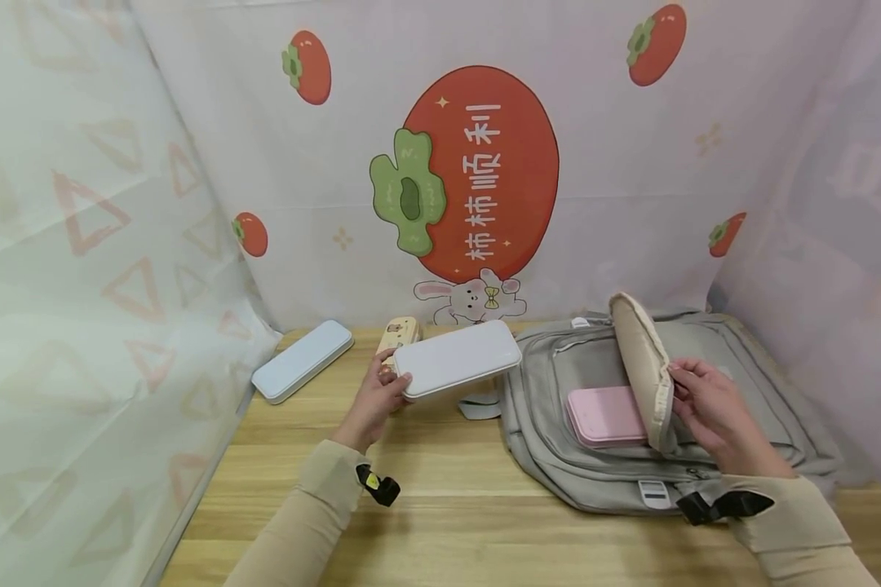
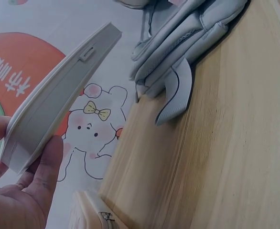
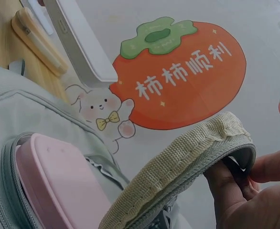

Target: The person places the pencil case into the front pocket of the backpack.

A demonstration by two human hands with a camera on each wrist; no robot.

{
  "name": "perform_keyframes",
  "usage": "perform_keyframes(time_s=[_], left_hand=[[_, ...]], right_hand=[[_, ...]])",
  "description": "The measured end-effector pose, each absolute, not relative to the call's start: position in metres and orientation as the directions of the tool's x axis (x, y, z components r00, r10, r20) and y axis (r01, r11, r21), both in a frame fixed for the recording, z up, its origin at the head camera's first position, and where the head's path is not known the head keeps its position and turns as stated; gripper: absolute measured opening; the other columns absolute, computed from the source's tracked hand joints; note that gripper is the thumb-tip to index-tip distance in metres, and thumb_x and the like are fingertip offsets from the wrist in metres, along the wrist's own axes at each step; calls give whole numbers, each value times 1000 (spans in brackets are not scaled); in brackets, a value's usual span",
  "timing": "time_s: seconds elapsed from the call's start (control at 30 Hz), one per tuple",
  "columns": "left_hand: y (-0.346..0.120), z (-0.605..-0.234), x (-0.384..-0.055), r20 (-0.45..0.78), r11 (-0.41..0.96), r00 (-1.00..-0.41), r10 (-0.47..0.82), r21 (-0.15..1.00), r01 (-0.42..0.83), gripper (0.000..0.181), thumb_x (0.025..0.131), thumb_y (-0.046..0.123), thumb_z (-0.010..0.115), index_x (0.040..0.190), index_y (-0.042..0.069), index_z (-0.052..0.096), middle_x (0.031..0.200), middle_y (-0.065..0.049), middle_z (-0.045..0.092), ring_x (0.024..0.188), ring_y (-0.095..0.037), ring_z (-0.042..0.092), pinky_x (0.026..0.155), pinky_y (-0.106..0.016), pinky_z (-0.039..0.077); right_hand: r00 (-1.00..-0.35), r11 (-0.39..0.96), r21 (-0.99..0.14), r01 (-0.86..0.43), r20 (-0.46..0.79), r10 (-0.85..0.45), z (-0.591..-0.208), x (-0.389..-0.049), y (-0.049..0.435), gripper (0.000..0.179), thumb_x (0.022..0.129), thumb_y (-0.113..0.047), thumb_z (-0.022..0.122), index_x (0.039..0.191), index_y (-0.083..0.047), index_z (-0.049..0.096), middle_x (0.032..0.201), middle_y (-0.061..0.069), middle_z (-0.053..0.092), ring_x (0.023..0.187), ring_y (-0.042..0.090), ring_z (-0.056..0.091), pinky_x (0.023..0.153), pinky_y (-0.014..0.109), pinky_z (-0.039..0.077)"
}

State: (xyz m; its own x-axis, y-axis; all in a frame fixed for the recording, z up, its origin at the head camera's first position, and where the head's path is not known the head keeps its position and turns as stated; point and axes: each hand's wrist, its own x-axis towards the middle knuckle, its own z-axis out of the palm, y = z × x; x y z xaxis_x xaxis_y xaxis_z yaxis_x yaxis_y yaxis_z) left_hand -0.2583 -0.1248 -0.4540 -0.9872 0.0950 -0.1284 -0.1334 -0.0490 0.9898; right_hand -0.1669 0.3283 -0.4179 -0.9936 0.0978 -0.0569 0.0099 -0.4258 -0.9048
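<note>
My left hand (image 1: 378, 397) grips the near-left end of a white pencil case (image 1: 458, 359), thumb on top and fingers beneath, holding it tilted above the table. On the right lies a grey backpack (image 1: 551, 359) with its front pocket unzipped. My right hand (image 1: 715, 408) pinches the edge of the pocket flap (image 1: 642, 375), which stands raised with its beige lining showing. Inside the pocket sits a pink case (image 1: 605, 416), partly covered by the flap. In the right wrist view, thumb and fingers (image 3: 226, 188) close on the flap's rim, and the white case's far end hangs beyond the pocket.
A light blue case (image 1: 303, 361) lies at the table's back left. Behind the left hand is a yellow patterned pencil case (image 1: 400, 333). A grey strap (image 1: 480, 406) sticks out left of the backpack. Printed cloth (image 1: 602, 163) hangs behind and along both sides of the wooden table (image 1: 440, 522).
</note>
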Motion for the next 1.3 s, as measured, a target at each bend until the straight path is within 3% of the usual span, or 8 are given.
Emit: perform_keyframes(time_s=[0.6, 1.3], left_hand=[[-105, -452, -258, -132, -28, -978, 162, 990, -138, 60, 104, -1, 56, 158, 8, 32, 118, -25, 61, 87, -20, 65, 76, -33, 57], [-80, -456, -267, -154, -37, -960, 232, 985, -167, 59, 105, 1, 55, 159, 9, 31, 114, -21, 57, 87, -21, 64, 80, -35, 57]], right_hand=[[-995, -403, -915, 16, -55, 85, -416, -166, 320, 17, 109, -5, 47, 97, -10, 59, 88, -2, 61, 81, 7, 60, 69, 21, 54], [-996, -444, -896, 3, -40, 75, -419, -164, 323, 21, 109, -3, 46, 96, -11, 61, 87, -1, 62, 80, 8, 61, 69, 21, 54]])
